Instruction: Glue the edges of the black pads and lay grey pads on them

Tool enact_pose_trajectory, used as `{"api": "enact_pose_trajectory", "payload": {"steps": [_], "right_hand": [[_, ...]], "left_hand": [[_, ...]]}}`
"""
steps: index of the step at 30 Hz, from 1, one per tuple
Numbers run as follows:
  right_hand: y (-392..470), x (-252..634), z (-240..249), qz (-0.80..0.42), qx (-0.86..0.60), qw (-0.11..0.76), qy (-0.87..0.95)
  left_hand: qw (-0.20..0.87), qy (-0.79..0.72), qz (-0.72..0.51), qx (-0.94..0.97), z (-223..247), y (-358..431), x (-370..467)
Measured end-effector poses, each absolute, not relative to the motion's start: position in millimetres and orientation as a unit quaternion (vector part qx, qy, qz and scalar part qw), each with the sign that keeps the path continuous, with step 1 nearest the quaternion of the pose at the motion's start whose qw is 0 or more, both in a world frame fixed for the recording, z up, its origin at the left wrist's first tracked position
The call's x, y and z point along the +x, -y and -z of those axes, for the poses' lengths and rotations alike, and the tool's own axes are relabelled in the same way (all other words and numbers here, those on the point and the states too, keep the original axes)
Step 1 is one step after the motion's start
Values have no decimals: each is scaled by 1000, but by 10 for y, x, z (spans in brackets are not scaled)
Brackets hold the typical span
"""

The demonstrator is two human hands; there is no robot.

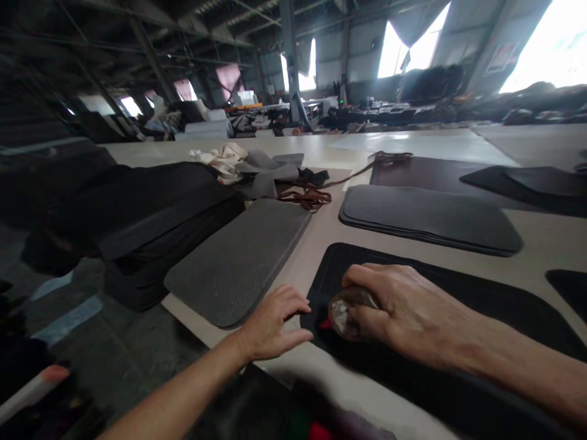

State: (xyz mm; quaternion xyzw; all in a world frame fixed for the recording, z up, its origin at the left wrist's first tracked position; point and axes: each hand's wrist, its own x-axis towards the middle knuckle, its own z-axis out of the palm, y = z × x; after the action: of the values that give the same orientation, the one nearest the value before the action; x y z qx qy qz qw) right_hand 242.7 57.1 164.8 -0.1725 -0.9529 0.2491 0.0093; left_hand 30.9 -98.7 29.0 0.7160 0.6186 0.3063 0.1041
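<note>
Large workshop hall, long pale worktable running away toward bright windows.

Right hand: closed around a small round tool, brownish body with a worn, pale, speckled end facing left. A bit of red shows at the tool's lower left edge; cannot tell what it is. Tool is pressed down onto the near black panel, close to that panel's left edge. The panel lies flat on the table, rounded corners, right in front of the person.

Left hand: open, fingers spread loosely and flat, thumb out. Fingertips rest at the left edge of the same black panel, touching or just about touching it; palm sits on bare tabletop. It holds nothing.

Just left of the hands: a grey felt-like panel, same rounded shape, lying partly over the table's edge. Further left, a thick stack of black panels, dark and hard to read.

Beyond the hands: a low pile of dark grey panels, neatly stacked, well apart from the near panel. Behind it a dark brown sheet.

Mid-table: tangle of brown strips, grey fabric scraps, a bundle of whitish cloth.

Far background blurred; machines and heaps of material, no detail readable.
</note>
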Motion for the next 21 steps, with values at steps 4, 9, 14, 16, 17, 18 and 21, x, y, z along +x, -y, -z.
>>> {"api": "enact_pose_trajectory", "payload": {"steps": [4,9,14,16,17,18,21], "right_hand": [[-583,2473,-1667,-237,-184,1,954],[-554,2449,-1656,-235,-178,16,955],[-531,2397,-1625,-236,-170,19,957],[-545,2413,-1643,-236,-174,12,956],[-557,2433,-1659,-234,-179,6,956],[-572,2461,-1677,-231,-183,0,956],[-619,2585,-1725,-218,-194,-12,956]], "left_hand": [[103,-619,-305,716,-282,986,305],[105,-624,-300,714,-293,978,302],[105,-625,-294,716,-295,982,298],[105,-623,-295,717,-299,984,300],[104,-622,-295,717,-301,985,302],[103,-622,-296,717,-302,987,303],[102,-622,-297,717,-297,989,299]]}}
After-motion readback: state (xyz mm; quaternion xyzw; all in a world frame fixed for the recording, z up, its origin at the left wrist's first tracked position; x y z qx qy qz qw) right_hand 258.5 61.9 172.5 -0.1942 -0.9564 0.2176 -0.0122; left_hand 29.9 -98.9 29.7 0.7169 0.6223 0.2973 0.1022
